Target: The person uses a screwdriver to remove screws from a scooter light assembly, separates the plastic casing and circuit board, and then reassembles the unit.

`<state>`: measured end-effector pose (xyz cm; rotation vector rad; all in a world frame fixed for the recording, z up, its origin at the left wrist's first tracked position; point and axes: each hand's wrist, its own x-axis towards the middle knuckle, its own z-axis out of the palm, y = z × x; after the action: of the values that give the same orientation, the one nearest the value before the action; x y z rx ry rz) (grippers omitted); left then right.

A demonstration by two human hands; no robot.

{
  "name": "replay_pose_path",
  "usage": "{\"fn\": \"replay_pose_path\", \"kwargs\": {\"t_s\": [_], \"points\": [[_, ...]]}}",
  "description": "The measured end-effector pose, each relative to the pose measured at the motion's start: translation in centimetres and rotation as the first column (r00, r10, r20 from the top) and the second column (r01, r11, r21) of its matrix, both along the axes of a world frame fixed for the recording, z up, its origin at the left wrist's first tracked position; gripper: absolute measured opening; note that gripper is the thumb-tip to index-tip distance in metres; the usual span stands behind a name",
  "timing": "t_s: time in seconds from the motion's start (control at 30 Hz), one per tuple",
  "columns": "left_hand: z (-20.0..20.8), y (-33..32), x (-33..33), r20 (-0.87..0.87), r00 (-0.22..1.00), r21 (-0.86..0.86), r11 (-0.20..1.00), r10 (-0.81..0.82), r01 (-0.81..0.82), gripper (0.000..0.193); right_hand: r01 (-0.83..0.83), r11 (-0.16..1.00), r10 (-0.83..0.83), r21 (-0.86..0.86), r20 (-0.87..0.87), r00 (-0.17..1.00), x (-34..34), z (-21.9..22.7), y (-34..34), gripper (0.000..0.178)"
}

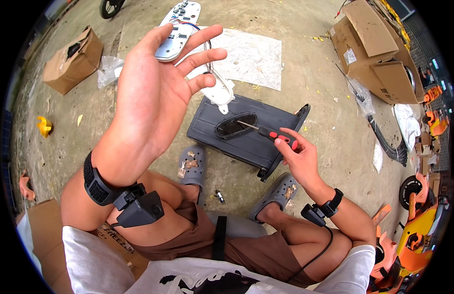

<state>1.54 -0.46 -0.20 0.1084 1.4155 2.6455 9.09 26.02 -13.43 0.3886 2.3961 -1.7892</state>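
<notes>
Raised at the upper middle, my left hand (156, 81) pinches a white circuit board (172, 48) between thumb and forefinger, the other fingers spread. Thin coloured wires run from the board, and a white oval plastic housing (218, 92) hangs below the fingers. My right hand (304, 159) is wrapped round the red and black handle of a screwdriver (281, 136). Its shaft points left over a glossy black oval cover (232, 126); whether the tip touches it I cannot tell. That cover lies on a black plastic box-like part (259, 151) on the ground.
A white sheet (259, 59) lies beyond the black part. Cardboard boxes stand at left (75, 61) and right (379, 54). Black cables (389, 142) and orange-yellow scooter parts (411, 235) lie at right. A small dark metallic piece (219, 196) sits between my shoes.
</notes>
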Motion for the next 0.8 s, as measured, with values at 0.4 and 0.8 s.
{"fn": "replay_pose_path", "kwargs": {"t_s": [0.4,0.8], "points": [[0.0,-0.3,0.1,0.097,0.994,-0.039,0.999,0.040,-0.037,0.031,0.086,0.991,-0.086,-0.107,0.001,0.996,-1.1,1.9,1.4,0.030],[-0.7,0.4,-0.2,0.224,0.973,-0.022,0.998,0.060,-0.056,0.028,0.179,0.955,-0.238,-0.235,-0.253,0.938,-1.3,10.8,4.0,0.043]]}}
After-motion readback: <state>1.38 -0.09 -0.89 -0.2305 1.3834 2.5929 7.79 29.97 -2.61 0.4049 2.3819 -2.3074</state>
